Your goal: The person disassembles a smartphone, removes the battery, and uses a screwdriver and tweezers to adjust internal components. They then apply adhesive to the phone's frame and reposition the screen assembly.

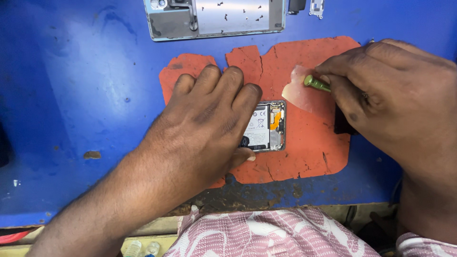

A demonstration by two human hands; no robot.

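White battery label inside opened phone (part hidden).

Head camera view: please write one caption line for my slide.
Left hand presses an opened phone on a cracked orange mat; right hand holds a green-tipped tool.

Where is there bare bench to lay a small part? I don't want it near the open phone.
Bare blue bench lies left of the orange mat, below the silver back cover. The mat's lower right corner is bare too. Its middle is crowded: left hand on the opened phone, right hand holding a green-handled tool.
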